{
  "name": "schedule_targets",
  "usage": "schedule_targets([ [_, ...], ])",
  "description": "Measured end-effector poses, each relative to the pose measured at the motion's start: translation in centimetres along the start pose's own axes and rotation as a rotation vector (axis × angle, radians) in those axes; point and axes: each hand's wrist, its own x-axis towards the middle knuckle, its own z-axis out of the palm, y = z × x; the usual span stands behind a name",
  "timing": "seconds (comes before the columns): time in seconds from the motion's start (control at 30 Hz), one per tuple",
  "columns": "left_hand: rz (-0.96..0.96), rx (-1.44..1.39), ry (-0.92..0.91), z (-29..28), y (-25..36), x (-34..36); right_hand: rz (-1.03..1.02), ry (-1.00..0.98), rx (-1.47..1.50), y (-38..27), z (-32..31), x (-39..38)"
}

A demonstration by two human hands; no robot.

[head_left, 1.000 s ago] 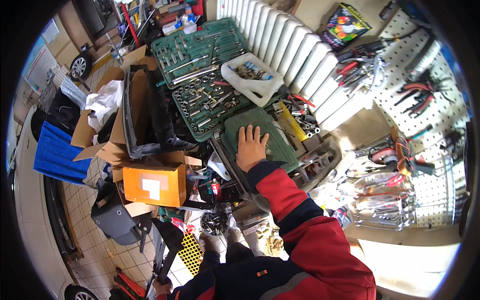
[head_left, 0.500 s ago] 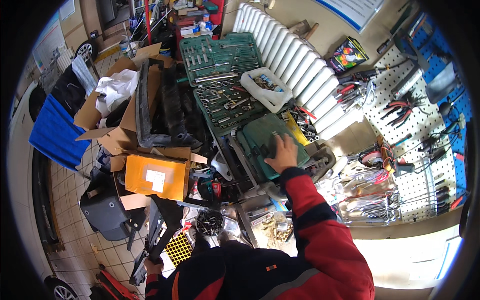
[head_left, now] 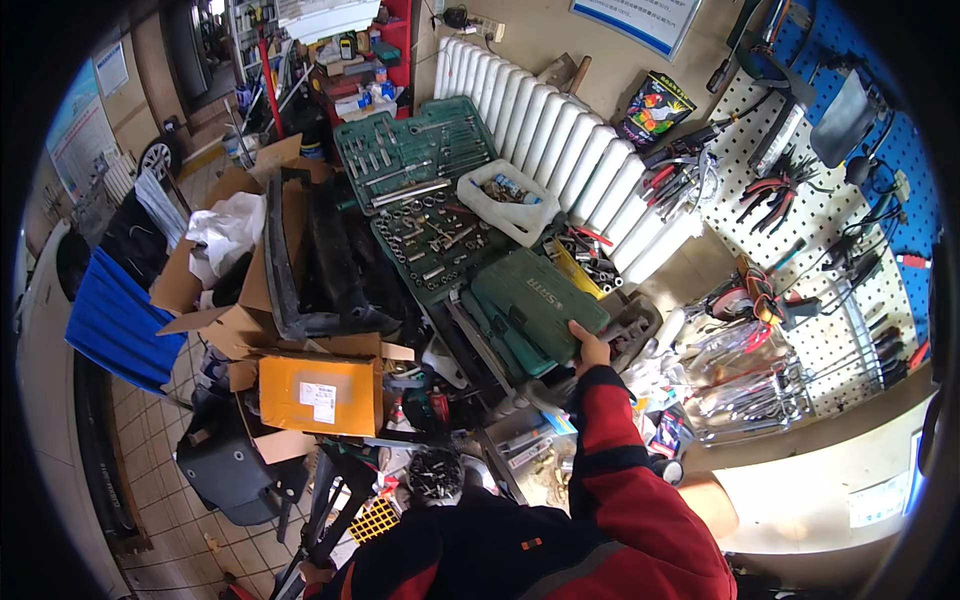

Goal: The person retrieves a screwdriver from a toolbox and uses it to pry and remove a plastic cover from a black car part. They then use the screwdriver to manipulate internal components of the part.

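A closed green plastic tool case [head_left: 535, 300] lies on the cluttered bench ahead of me. My right hand [head_left: 592, 348] grips its near right edge, with a fingertip on the lid and the other fingers mostly out of sight. Low at the left, my left hand [head_left: 316, 573] is closed around a long black plastic part [head_left: 325, 510], partly hidden by my clothing. Beyond the closed case lies an open green socket set [head_left: 415, 150], its sockets and wrenches in their slots. A cut white plastic jug [head_left: 510, 205] with small items inside rests beside it.
Left of the bench are an orange-sided cardboard box [head_left: 285, 390], an open carton [head_left: 170, 290] and a black bumper-like trim [head_left: 285, 260]. A white radiator [head_left: 545, 110] runs behind. Tools hang on a pegboard [head_left: 760, 170] at right. A metal-filled round container [head_left: 435, 472] stands near me.
My right hand has moved from the top of the closed case to its near right edge, uncovering the lid. The view has shifted slightly; my left hand still holds the black part.
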Motion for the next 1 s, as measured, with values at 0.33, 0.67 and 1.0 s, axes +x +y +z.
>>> schedule_targets([
  [0.33, 0.023, -0.031, 0.000, -1.2, 7.1, -3.1, 0.050, -0.318, 0.353, -7.4, 2.3, 0.6],
  [0.67, 0.104, 0.001, 0.014, -3.4, 11.6, -8.9, -0.124, -0.411, 0.462, -13.5, 23.3, 20.4],
  [1.0, -0.121, -0.158, 0.022, -1.4, 6.2, -10.3, -0.146, -0.041, -0.707, -11.0, 25.6, 25.2],
])
